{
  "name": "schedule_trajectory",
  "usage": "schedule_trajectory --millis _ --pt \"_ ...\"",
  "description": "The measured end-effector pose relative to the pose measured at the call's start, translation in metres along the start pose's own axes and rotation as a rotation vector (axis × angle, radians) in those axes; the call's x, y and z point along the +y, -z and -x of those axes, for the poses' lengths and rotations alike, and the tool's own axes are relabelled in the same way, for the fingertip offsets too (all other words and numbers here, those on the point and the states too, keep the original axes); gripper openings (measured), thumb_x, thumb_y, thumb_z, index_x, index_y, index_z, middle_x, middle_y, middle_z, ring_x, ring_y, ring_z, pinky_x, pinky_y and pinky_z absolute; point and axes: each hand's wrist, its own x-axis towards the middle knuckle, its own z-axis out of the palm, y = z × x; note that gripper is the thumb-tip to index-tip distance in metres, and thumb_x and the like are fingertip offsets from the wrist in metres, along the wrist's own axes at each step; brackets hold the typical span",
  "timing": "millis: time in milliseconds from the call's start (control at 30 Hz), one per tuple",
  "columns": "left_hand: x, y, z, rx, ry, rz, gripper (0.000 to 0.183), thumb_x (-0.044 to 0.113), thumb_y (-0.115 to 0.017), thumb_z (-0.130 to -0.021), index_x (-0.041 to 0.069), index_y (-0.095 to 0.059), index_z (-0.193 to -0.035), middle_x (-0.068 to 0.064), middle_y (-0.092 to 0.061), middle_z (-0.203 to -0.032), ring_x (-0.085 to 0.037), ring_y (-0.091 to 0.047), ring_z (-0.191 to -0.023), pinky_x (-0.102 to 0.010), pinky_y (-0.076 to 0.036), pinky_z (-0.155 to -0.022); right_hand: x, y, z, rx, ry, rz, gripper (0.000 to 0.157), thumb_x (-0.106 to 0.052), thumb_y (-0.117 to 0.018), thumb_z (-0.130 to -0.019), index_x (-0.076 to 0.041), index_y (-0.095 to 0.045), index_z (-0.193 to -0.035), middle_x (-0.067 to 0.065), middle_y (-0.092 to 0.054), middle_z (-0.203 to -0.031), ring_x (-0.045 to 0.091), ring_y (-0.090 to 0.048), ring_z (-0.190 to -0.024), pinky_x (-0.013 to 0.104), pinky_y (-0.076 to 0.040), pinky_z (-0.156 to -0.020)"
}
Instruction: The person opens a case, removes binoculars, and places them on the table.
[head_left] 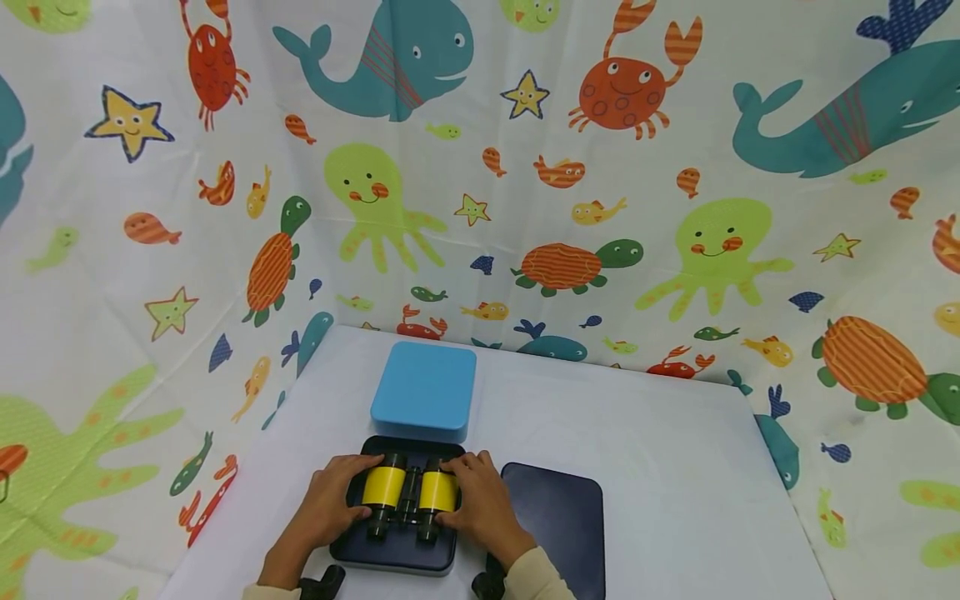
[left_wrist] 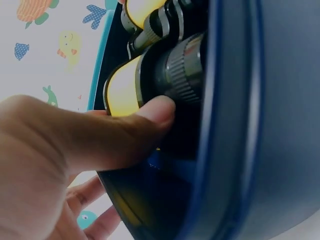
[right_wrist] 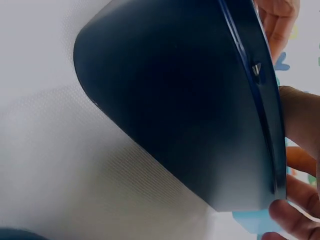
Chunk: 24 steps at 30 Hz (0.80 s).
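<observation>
Yellow and black binoculars (head_left: 384,486) lie in a dark blue tin (head_left: 397,558) on the white table. My left hand (head_left: 327,500) holds their left barrel, thumb near the eyepiece end and fingers toward the far end. On the other barrel, my right hand (head_left: 483,500) has a similar grip. From the left wrist, the thumb presses against the yellow band of the binoculars (left_wrist: 122,90), inside the tin wall. The right wrist view shows the outer side of the tin (right_wrist: 170,100) and fingers at its edge; the binoculars are hidden there.
A light blue box (head_left: 425,387) stands just behind the tin. To the right lies a flat dark blue panel (head_left: 558,521), partly behind my right forearm. White table surface (head_left: 675,483) extends to the right. A curtain (head_left: 465,167) printed with sea animals hangs around the table.
</observation>
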Motion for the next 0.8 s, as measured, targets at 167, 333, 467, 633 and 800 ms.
schedule_trajectory --millis 167,333,467,633,800 --pt "0.0 -0.002 0.0 0.022 -0.014 -0.033 0.084 0.01 -0.092 -0.066 0.021 -0.056 -0.141 -0.007 -0.058 -0.14 -0.033 -0.048 -0.133 -0.06 -0.037 -0.103 -0.001 0.002 -0.001 -0.005 0.011 0.015 0.072 -0.047 -0.091 -0.065 -0.025 -0.064 -0.128 -0.006 -0.064 -0.12 0.01 -0.046 -0.094 0.026 -0.047 -0.076" --pt "0.001 -0.005 0.002 0.05 -0.027 -0.062 0.085 0.009 -0.093 -0.064 0.021 -0.057 -0.14 -0.004 -0.061 -0.138 -0.031 -0.048 -0.132 -0.055 -0.039 -0.099 -0.001 0.002 -0.001 -0.007 0.006 0.006 0.071 -0.046 -0.092 -0.065 -0.024 -0.064 -0.126 -0.007 -0.064 -0.118 0.009 -0.046 -0.093 0.026 -0.046 -0.074" --pt "0.003 -0.004 0.004 0.063 -0.036 -0.067 0.085 0.008 -0.093 -0.062 0.021 -0.059 -0.139 -0.005 -0.062 -0.135 -0.031 -0.048 -0.13 -0.053 -0.039 -0.094 0.001 0.0 0.0 0.006 0.007 -0.015 0.07 -0.045 -0.092 -0.064 -0.024 -0.065 -0.125 -0.007 -0.064 -0.117 0.009 -0.046 -0.091 0.024 -0.046 -0.072" --pt "0.006 0.001 0.005 0.069 -0.04 -0.076 0.083 0.009 -0.093 -0.063 0.02 -0.059 -0.138 -0.008 -0.062 -0.135 -0.034 -0.047 -0.13 -0.054 -0.039 -0.095 0.002 0.001 0.001 0.028 0.012 -0.053 0.07 -0.044 -0.092 -0.064 -0.024 -0.065 -0.125 -0.007 -0.064 -0.117 0.009 -0.046 -0.092 0.024 -0.046 -0.072" --pt "0.01 0.01 0.005 0.07 -0.04 -0.089 0.083 0.011 -0.093 -0.065 0.021 -0.058 -0.14 -0.011 -0.059 -0.138 -0.035 -0.045 -0.131 -0.054 -0.038 -0.095 0.002 0.005 0.0 0.046 0.021 -0.096 0.069 -0.042 -0.092 -0.066 -0.024 -0.064 -0.127 -0.007 -0.063 -0.117 0.009 -0.046 -0.094 0.025 -0.047 -0.073"
